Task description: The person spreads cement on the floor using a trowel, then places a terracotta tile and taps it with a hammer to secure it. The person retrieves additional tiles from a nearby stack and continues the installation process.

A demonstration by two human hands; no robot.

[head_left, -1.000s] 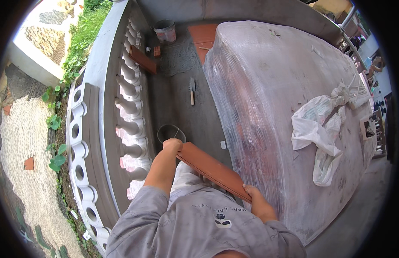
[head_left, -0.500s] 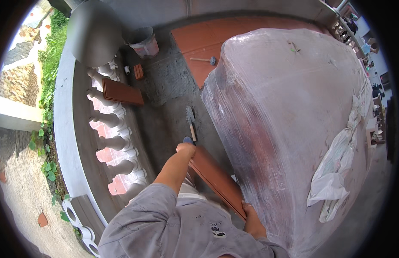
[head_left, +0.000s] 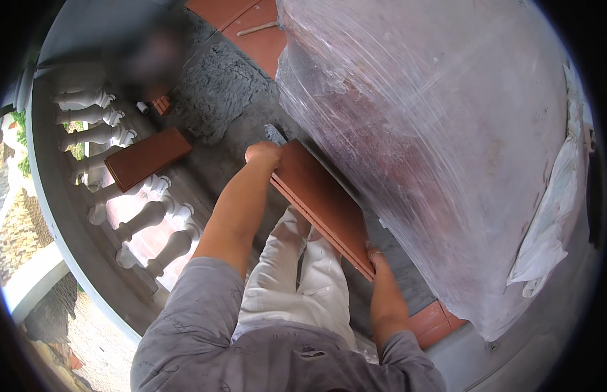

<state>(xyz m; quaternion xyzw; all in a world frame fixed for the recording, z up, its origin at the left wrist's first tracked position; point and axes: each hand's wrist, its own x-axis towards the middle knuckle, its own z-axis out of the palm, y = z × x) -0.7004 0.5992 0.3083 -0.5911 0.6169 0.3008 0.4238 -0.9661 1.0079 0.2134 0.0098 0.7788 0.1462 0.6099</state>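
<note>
A reddish-brown rectangular clay tile piece (head_left: 326,199) with a ridged long edge is held at the centre of the frame, slanting from upper left to lower right; whether it is one tile or several together is hard to tell. The left hand (head_left: 263,155) grips its upper-left corner with fingers closed on it, and the right hand (head_left: 375,253) grips its lower-right end, fingers bent round the edge. Below it are white trousers (head_left: 297,281).

Just past the tile piece's upper end, a grey metal blade (head_left: 275,134) shows on the floor. Rough grey mortar (head_left: 218,91) spreads over the upper-left part of the frame, beside flat red floor tiles (head_left: 248,16) bearing a wooden stick (head_left: 258,29) at the top. A second reddish-brown tile stack (head_left: 150,158) rests against the grey-white balusters (head_left: 143,219) at left. A large bulk wrapped in clear plastic (head_left: 421,130) fills the upper right.
</note>
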